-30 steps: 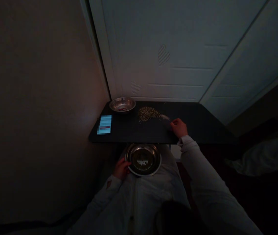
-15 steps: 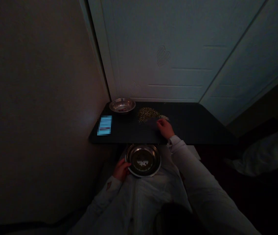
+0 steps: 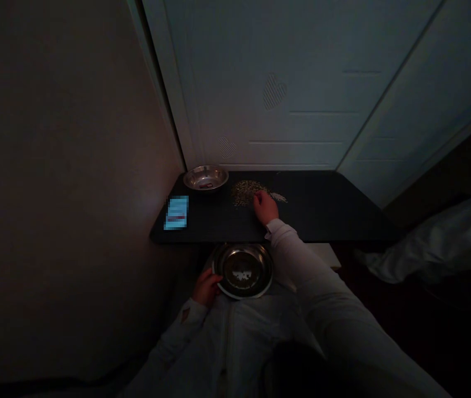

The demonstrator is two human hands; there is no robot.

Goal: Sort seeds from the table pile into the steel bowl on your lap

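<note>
My left hand (image 3: 206, 287) grips the left rim of a shiny metal bowl (image 3: 267, 284) that rests on my lap, just below the table's front edge. Light reflects off the bowl's bottom; what lies inside is too dark to make out. Over the table, my right hand (image 3: 266, 207) has its fingers drawn together at the front right edge of a pile of small mixed grains or seeds (image 3: 242, 192). Whether anything sits between those fingertips is hidden. Right of the hand lies a small heap of paler grains (image 3: 278, 197).
On the dark table (image 3: 322, 207), a second metal bowl (image 3: 206, 178) stands at the back left with a label inside. A blurred-out light-blue rectangle (image 3: 176, 213) is at the left edge. A wall rises on the left and a white panelled surface (image 3: 302, 83) behind.
My right hand has moved left and slightly away from me, from near the pale heap to the mixed pile. My left hand still holds the bowl.
</note>
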